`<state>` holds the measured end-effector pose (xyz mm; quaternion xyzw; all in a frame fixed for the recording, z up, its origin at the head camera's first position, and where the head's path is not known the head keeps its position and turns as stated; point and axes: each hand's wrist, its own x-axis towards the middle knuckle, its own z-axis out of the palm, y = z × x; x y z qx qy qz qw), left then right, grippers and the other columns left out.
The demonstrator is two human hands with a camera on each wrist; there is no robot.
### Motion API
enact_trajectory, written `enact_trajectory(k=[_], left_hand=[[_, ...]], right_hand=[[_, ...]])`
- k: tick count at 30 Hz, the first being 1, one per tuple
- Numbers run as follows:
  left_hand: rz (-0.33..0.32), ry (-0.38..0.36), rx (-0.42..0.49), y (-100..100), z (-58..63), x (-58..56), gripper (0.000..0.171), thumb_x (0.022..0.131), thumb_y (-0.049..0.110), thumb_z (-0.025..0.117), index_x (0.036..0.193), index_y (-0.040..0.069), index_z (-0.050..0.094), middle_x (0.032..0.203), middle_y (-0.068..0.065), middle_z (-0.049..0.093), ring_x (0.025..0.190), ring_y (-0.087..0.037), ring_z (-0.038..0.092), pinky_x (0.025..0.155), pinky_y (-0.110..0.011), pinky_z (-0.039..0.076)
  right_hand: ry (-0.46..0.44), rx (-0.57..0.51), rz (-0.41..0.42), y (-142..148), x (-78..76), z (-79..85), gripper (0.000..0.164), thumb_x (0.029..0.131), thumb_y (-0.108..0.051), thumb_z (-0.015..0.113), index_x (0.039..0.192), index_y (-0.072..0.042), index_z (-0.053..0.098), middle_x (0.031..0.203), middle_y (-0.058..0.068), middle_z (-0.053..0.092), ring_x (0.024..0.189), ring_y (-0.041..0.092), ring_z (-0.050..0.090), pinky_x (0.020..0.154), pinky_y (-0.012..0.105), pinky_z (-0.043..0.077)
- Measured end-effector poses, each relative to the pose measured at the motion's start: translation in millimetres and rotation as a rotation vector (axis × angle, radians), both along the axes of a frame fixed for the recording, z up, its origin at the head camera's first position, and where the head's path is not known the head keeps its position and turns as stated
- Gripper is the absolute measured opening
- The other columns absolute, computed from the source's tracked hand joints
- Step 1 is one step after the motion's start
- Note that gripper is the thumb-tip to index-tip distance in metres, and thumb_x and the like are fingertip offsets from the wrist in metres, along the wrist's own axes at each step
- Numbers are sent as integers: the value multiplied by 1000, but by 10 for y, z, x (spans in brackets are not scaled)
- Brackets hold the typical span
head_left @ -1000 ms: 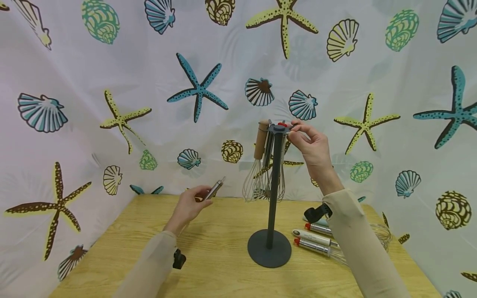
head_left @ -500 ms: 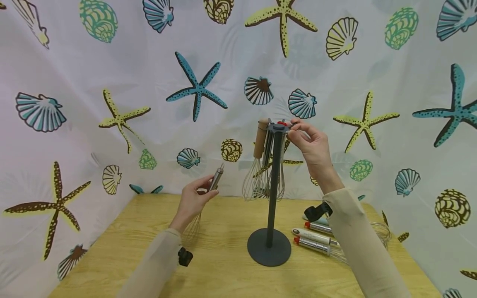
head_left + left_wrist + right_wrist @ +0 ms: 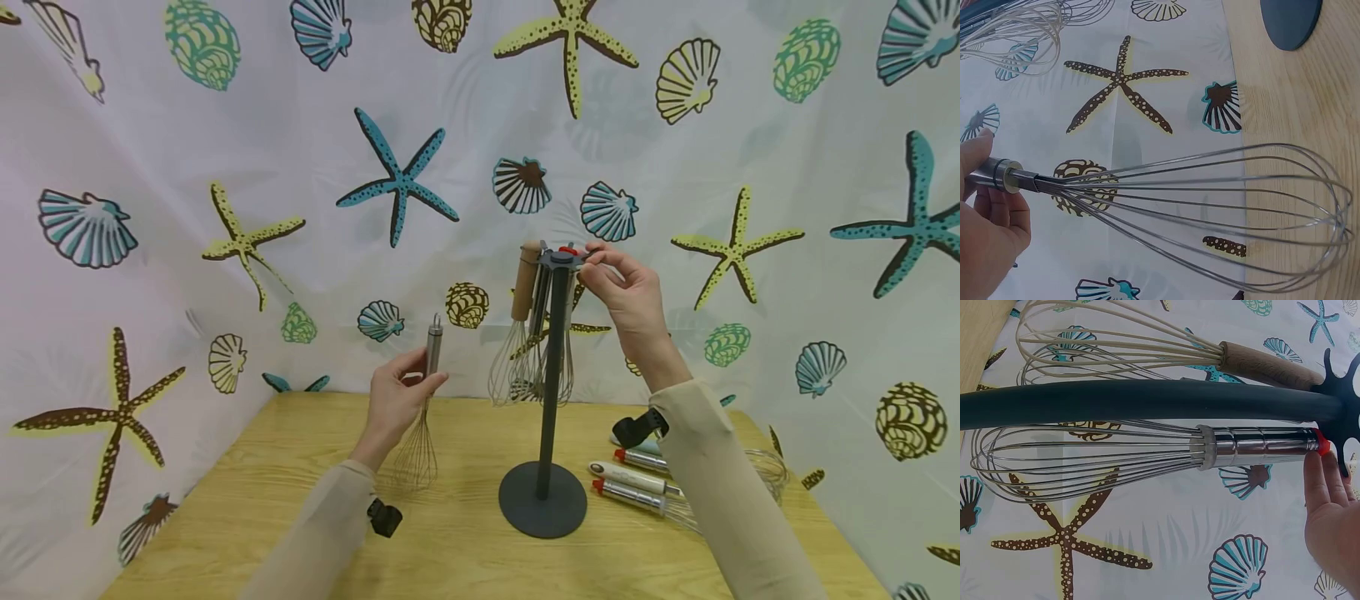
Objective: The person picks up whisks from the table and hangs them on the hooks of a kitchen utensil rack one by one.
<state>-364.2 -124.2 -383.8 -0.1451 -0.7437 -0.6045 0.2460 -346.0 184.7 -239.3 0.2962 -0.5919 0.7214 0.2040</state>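
At seven o'clock the left hand [image 3: 393, 404] grips a steel whisk [image 3: 433, 348]; at three, the right hand [image 3: 632, 302] pinches the stand [image 3: 551, 392], which hard tugging might topple.

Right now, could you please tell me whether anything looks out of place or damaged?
Nothing plainly stands out. The stand rests on its base, hanging whisks point wires-down, and the left hand holds another whisk wires-down. The right sleeve partly hides whisks on the table.

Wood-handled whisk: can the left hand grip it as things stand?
Probably not yet: the left hand is holding a steel whisk, though nothing seems to block its path to the wood-handled whisk.
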Motion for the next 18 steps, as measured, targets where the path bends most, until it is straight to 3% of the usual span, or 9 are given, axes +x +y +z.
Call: enact_trajectory(k=[3, 6, 13, 18], left_hand=[[0, 9, 39, 29, 11, 16, 44, 84, 10, 78, 127, 7, 66, 109, -16, 68, 93, -27, 63, 68, -20, 54], [-3, 16, 46, 64, 34, 33, 43, 84, 13, 78, 125, 7, 67, 109, -16, 67, 92, -28, 64, 68, -20, 55], [-34, 54, 50, 140, 110, 48, 37, 84, 19, 79, 119, 10, 72, 107, -11, 66, 87, -15, 63, 68, -24, 55], [-51, 79, 59, 200, 152, 87, 34, 84, 14, 79, 117, 8, 72, 106, -12, 66, 86, -10, 62, 70, -23, 55]], right_hand=[[-6, -9, 10, 1, -4, -9, 8, 92, -11, 68, 88, -18, 67, 134, 4, 53, 109, 10, 65, 98, 25, 50], [-11, -12, 17, 3, -9, -19, 5, 91, -14, 71, 88, -17, 67, 135, 4, 53, 109, 10, 65, 98, 25, 50], [-2, 3, -2, 7, -3, -6, 14, 94, -7, 65, 87, -20, 67, 135, 3, 54, 109, 10, 65, 99, 25, 50], [-6, -4, 7, 10, -10, -11, 12, 93, -9, 67, 87, -19, 67, 138, 7, 52, 110, 9, 65, 98, 25, 50]])
